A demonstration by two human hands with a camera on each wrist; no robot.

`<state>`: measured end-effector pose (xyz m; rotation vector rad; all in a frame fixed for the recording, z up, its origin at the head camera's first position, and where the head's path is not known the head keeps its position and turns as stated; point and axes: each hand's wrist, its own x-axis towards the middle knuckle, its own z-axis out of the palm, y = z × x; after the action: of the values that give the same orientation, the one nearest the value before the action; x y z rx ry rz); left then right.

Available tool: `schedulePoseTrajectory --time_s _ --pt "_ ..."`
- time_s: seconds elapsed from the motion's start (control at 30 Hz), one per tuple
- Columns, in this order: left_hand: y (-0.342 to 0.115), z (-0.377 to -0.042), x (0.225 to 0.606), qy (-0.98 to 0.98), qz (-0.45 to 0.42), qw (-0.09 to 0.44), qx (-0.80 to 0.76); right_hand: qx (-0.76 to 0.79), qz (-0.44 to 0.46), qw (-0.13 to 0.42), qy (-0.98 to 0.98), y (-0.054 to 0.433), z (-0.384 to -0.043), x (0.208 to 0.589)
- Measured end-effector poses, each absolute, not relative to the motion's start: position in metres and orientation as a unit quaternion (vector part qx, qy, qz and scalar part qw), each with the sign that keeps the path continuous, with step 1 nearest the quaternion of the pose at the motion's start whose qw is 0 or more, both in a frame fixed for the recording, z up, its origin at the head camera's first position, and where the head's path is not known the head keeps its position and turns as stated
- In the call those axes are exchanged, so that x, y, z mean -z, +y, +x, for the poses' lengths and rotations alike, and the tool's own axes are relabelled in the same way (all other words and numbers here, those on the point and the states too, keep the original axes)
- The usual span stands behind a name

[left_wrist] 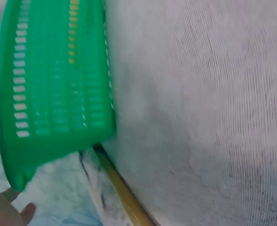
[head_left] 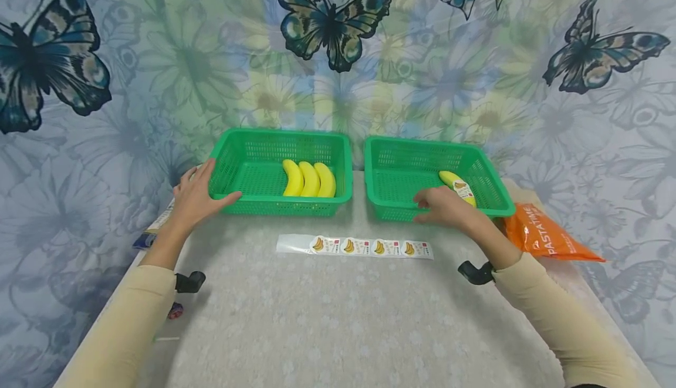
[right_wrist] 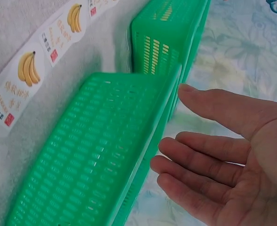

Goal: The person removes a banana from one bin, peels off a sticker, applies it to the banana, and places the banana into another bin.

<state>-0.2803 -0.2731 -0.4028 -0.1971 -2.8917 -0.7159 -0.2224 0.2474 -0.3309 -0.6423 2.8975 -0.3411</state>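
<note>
At far left, a blue-and-white packet [head_left: 153,230] lay partly hidden behind the left arm. The left hand [head_left: 196,195] was at the left end of the left basket [head_left: 280,206], fingers spread, thumb at the front rim, gripping nothing; whether it touched the plastic was unclear. An uneven push there might have tipped this slotted green basket and rolled the three bananas [head_left: 310,180], smooth, yellow and curved, that lay side by side toward its right end. In front, a glossy strip of banana stickers [head_left: 369,247], its left end blank, lay flat on the pale tablecloth [head_left: 327,317]; a dragging sleeve could have shifted or creased it. The right hand [head_left: 446,205] hung by the front rim of the right basket [head_left: 393,211], fingers loosely bent, holding nothing. Inside, at the right, lay one banana [head_left: 449,178] with a white label [head_left: 462,190]; a brush of the knuckles might have lifted the label's edge. Just beside that basket sat a crinkled orange "PASTATIME" bag [head_left: 549,232], likely to be squashed if the basket slid right.
</note>
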Motion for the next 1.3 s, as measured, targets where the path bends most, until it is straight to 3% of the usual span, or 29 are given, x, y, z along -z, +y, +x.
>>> schedulePoseTrajectory --time_s 0.17,0.43,0.93,1.3 --pt "-0.284 -0.290 0.410 -0.947 -0.050 0.007 0.319 0.119 -0.217 0.082 0.966 0.244 -0.218 0.332" --pt "-0.291 -0.293 0.423 -0.937 -0.031 -0.019 0.349 0.124 -0.221 0.088 0.963 0.234 -0.214 0.335" --pt "-0.292 -0.301 0.420 -0.942 -0.024 -0.009 0.334 0.125 -0.247 0.072 0.958 0.207 -0.219 0.318" --pt "-0.291 -0.302 0.423 -0.942 -0.022 -0.004 0.334 0.121 -0.273 0.073 0.952 0.161 -0.246 0.290"
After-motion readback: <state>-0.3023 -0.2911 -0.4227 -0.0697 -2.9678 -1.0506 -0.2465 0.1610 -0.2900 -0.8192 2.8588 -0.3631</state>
